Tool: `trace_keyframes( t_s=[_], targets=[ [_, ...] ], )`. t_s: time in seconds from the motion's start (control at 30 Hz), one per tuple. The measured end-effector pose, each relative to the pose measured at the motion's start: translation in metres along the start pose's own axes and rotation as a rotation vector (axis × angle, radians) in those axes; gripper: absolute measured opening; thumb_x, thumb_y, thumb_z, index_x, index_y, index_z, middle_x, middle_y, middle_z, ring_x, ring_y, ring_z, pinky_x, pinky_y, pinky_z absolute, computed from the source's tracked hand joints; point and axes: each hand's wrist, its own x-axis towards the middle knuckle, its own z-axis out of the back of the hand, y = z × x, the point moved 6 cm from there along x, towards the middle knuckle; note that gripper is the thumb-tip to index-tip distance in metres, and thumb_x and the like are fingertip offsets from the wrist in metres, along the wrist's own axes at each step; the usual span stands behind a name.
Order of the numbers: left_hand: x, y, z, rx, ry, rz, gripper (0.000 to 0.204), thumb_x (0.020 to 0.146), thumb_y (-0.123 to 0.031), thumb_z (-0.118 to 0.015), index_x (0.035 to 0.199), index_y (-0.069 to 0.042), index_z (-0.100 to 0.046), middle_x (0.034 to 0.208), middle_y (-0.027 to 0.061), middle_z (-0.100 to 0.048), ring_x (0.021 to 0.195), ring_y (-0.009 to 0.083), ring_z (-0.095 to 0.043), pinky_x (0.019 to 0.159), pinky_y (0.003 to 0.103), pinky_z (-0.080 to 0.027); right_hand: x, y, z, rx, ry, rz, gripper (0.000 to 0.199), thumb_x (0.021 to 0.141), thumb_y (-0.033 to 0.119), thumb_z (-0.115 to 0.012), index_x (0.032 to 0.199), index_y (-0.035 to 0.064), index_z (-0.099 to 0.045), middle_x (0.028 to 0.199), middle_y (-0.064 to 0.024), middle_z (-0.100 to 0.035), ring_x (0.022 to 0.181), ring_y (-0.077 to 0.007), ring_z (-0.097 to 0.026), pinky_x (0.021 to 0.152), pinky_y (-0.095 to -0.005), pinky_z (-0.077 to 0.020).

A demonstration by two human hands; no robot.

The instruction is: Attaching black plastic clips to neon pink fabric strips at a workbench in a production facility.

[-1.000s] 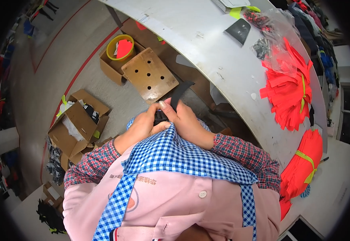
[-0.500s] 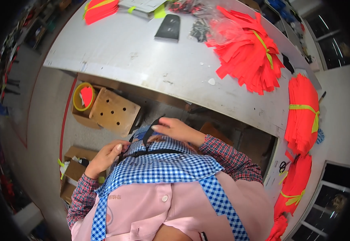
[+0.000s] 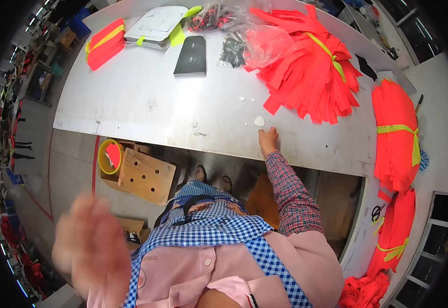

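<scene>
Now your right hand (image 3: 268, 138) is by the table's (image 3: 136, 97) near edge, a white chip (image 3: 259, 121) and red strips (image 3: 301, 72) beyond; its grip and your blurred left hand's (image 3: 93, 246) I can't tell.

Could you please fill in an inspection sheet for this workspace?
Surface: white tabletop, scuffed with dark marks.
Work items: white rounded-triangular piece close to the right hand; fanned bundle of fluorescent red strips, tied with a yellow band.
Clutter: small white fragments; clear plastic bag over part of the bundle.
Hands: right at the table's front edge, grip unclear; left hand raised, too blurred to tell its grip.
Cables: nothing seen.
Surroundings: yellow bucket beside a wooden board with five holes.
</scene>
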Motion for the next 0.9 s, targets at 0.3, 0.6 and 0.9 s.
trace_keyframes(
  t_s=[0.3,0.6,0.9],
  targets=[
    [0.101,0.026,-0.031,-0.671,0.232,-0.729,0.032,0.083,-0.008,-0.059,0.113,-0.015,-0.05,0.109,-0.0067,-0.05,0.099,0.0098,-0.05,0.086,0.033,-0.041,0.071,0.116,-0.113,0.743,0.213,-0.157,0.044,0.083,0.01,-0.054,0.123,-0.0048,-0.044,0.124,-0.0203,-0.051,0.109,-0.0285,-0.053,0.09,-0.0352,-0.0445],
    [0.144,0.184,-0.015,-0.423,0.25,-0.298,0.018,0.086,-0.006,-0.053,0.104,-0.009,-0.056,0.107,0.0066,-0.055,0.096,0.0201,-0.054,0.085,0.033,-0.043,-0.018,0.069,-0.049,0.14,-0.193,-0.402,0.056,0.077,0.008,-0.06,0.127,-0.0051,-0.038,0.126,-0.0282,-0.039,0.12,-0.0383,-0.038,0.103,-0.0417,-0.0327],
    [0.006,0.547,-0.054,0.236,0.517,0.786,0.048,0.086,-0.022,-0.061,0.128,-0.006,-0.046,0.12,0.0159,-0.053,0.106,0.0255,-0.053,0.084,0.034,-0.046,0.026,0.197,-0.14,0.45,0.222,-0.02,0.046,0.086,0.015,-0.057,0.128,0.001,-0.046,0.122,-0.0149,-0.054,0.098,-0.0187,-0.056,0.086,-0.0301,-0.0463]
  ],
)
